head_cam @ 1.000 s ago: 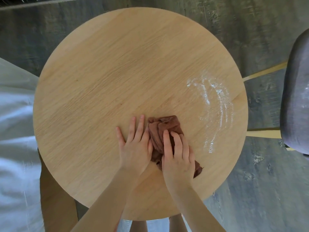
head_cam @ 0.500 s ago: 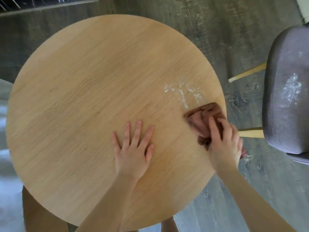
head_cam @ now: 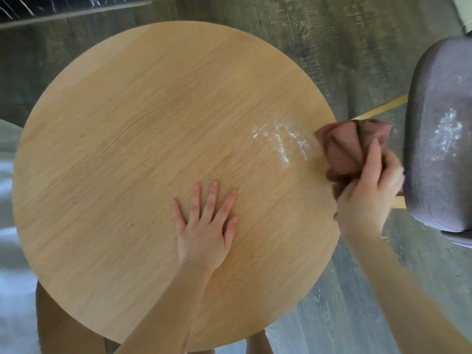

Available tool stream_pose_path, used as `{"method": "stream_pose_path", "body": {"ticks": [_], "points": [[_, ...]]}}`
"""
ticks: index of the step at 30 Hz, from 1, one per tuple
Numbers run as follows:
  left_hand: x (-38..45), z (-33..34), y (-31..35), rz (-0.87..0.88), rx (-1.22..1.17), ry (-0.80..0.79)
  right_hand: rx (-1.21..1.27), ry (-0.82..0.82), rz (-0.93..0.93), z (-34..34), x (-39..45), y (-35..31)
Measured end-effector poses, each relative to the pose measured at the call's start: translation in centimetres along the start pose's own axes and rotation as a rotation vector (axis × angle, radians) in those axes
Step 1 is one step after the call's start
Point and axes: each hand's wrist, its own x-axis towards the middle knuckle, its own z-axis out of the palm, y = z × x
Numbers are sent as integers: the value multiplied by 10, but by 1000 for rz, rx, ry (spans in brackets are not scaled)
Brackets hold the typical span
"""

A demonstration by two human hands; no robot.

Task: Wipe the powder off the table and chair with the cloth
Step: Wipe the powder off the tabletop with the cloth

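Mid-wipe: our right hand point(head_cam: 367, 185) grips the brown cloth point(head_cam: 344, 149) at the desk point(head_cam: 127, 149) rim; left hand point(head_cam: 204, 226) flat, fingers spread. Powder streak point(head_cam: 281, 141) remains; next stroke must cross it, then the chair point(head_cam: 439, 139).

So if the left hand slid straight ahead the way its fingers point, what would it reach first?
The left hand lies flat on the table, fingers pointing up and slightly right. Bare wood comes first, then probably the powder streaks near the far right edge, though it might pass just left of them.
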Motion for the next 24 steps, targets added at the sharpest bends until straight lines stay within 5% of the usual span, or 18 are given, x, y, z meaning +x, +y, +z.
{"method": "stream_pose_path", "body": {"ticks": [5,11,24], "points": [[2,-1,2,5,1,28,142,-210,-367,31,-42,-97],[2,0,1,-14,2,-11,34,-404,-581,61,-57,-107],[58,-22,19,18,-25,12,-111,-265,-550,71,-1,-60]]}}
